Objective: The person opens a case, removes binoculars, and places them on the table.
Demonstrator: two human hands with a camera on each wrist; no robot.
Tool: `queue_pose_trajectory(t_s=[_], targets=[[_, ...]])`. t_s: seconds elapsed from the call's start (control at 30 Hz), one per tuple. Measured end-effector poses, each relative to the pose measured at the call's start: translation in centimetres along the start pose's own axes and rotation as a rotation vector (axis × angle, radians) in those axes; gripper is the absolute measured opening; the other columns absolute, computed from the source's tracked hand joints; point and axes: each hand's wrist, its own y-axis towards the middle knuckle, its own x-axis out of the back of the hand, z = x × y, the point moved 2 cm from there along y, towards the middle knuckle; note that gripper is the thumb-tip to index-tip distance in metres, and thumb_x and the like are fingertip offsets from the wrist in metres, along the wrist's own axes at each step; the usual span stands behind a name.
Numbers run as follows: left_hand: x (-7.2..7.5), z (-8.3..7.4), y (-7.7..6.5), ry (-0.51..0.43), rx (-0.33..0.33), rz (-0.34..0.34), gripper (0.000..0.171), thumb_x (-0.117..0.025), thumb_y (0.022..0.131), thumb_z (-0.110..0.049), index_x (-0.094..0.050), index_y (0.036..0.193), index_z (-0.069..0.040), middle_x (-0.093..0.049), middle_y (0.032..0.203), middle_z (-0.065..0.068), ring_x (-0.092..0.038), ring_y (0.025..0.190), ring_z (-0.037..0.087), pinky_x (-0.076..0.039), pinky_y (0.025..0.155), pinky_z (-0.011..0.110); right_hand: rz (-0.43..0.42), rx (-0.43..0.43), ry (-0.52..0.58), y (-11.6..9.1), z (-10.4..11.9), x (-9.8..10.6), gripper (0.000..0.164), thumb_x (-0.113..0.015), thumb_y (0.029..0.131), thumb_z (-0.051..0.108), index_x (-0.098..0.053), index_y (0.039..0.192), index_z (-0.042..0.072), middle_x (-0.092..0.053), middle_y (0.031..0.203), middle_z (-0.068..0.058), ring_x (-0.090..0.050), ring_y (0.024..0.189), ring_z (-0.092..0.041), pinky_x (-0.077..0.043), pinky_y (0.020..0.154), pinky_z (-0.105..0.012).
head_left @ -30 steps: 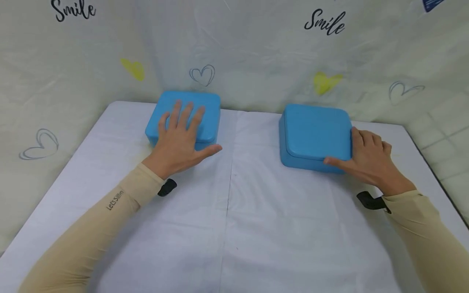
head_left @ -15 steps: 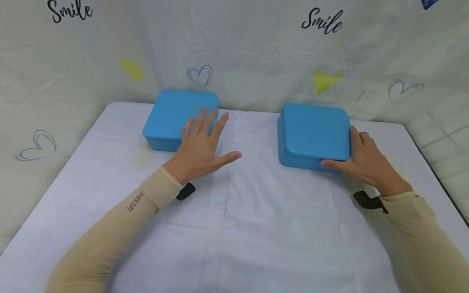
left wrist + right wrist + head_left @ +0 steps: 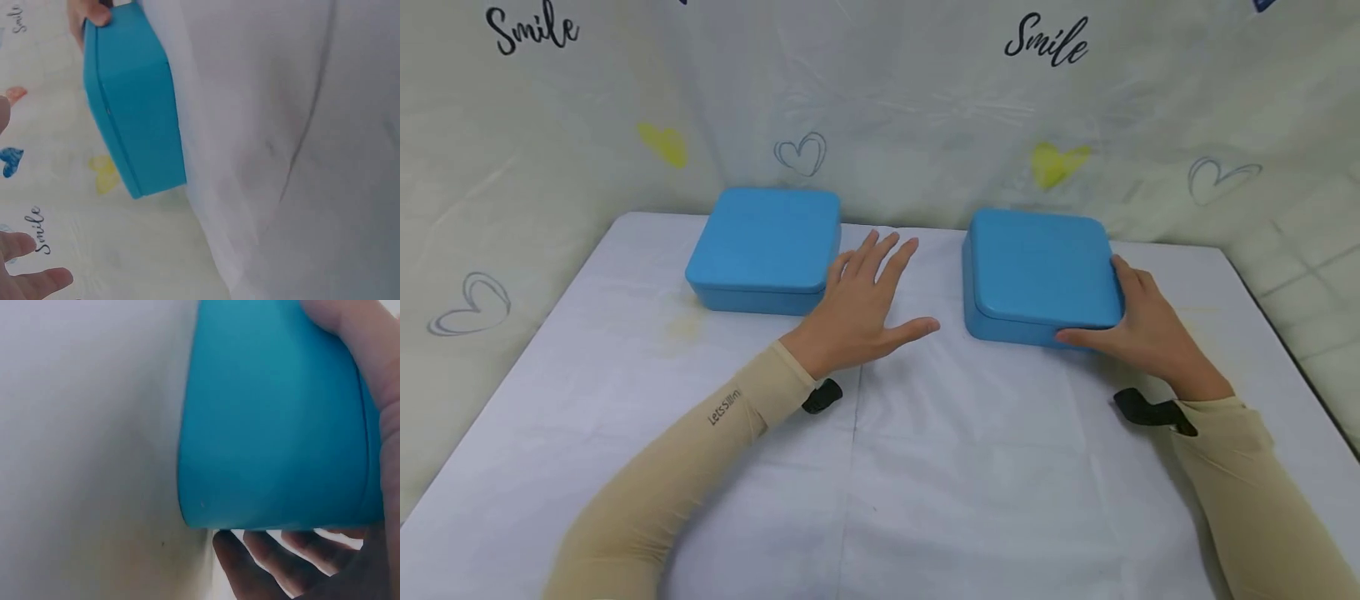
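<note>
Two lidded blue boxes with rounded corners lie flat on the white-covered table (image 3: 970, 450), both with lids down. My right hand (image 3: 1150, 329) grips the near right corner of the right box (image 3: 1041, 267). Its thumb (image 3: 369, 356) lies along the front side, and the fingers (image 3: 269, 562) bend against the right side. My left hand (image 3: 868, 312) hovers between the boxes with fingers spread and holds nothing. It is just right of the left box (image 3: 763, 237) and overlaps that box's right edge in the head view.
A pale backdrop (image 3: 910, 108) printed with hearts and "Smile" lettering rises behind the table's far edge. Both boxes stand near that edge. A black strap piece (image 3: 1150, 408) sticks out at the right wrist, another (image 3: 822, 396) at the left.
My left hand has moved off the left box's lid to the right, into the gap between the boxes. The right hand keeps its hold on the right box's corner.
</note>
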Motion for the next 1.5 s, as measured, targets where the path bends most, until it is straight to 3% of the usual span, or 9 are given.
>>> queue_pose_trajectory(t_s=[0.3,0.47,0.67,0.87,1.17,1.5], targets=[[-1.6,-1.7,2.2,-0.169,-0.033,0.006,0.091,-0.06,0.098,-0.06,-0.018,0.166,-0.017,-0.026,0.17,0.01,-0.016,0.163,0.033,-0.023,0.127,0.061,0.066,-0.004,0.189,-0.5,-1.6,0.7,0.126,-0.083,0.086,0.044,0.014,0.165,0.031,0.006,0.175,-0.017,-0.022,0.153,-0.058,-0.032,0.111,-0.079],[-2.7,-2.3,3.2,-0.28,-0.055,-0.001,0.088,-0.063,0.099,-0.053,-0.02,0.164,-0.012,-0.033,0.166,0.01,-0.036,0.154,0.027,-0.035,0.124,0.056,0.084,0.001,0.281,-0.7,-2.2,0.9,0.121,-0.083,0.088,0.036,0.01,0.165,0.036,0.003,0.177,-0.006,-0.021,0.157,-0.051,-0.032,0.116,-0.073],[-3.9,-3.1,4.3,-0.435,-0.005,0.05,0.092,-0.068,0.097,-0.051,-0.018,0.165,-0.015,-0.031,0.167,0.009,-0.043,0.149,0.026,-0.044,0.12,0.048,0.097,0.0,0.349,-1.1,-2.6,1.4,0.112,-0.082,0.09,0.032,0.002,0.164,0.043,-0.004,0.177,0.001,-0.022,0.159,-0.043,-0.03,0.119,-0.071],[-4.9,-3.8,5.0,-0.58,0.061,0.089,0.094,-0.075,0.093,-0.043,-0.019,0.164,-0.019,-0.034,0.162,0.006,-0.048,0.145,0.025,-0.051,0.114,0.041,0.1,0.017,0.407,-1.2,-2.8,1.5,0.101,-0.079,0.093,0.028,-0.009,0.165,0.04,-0.012,0.175,0.01,-0.026,0.158,-0.038,-0.033,0.117,-0.067],[-6.7,-4.6,6.2,-0.777,0.139,0.066,0.099,-0.082,0.089,-0.035,-0.019,0.164,-0.019,-0.035,0.16,0.01,-0.049,0.145,0.025,-0.053,0.111,0.037,0.106,0.016,0.437,-1.4,-3.3,1.6,0.097,-0.078,0.094,0.028,-0.012,0.164,0.044,-0.013,0.175,0.009,-0.028,0.155,-0.037,-0.031,0.115,-0.067],[-7.4,-4.8,6.3,-0.806,0.209,0.088,0.1,-0.079,0.091,-0.036,-0.015,0.166,-0.022,-0.034,0.165,0.011,-0.045,0.151,0.03,-0.05,0.115,0.043,0.115,0.014,0.428,-1.1,-3.6,1.6,0.098,-0.078,0.094,0.029,-0.011,0.164,0.045,-0.011,0.176,0.002,-0.027,0.156,-0.042,-0.031,0.115,-0.074]])
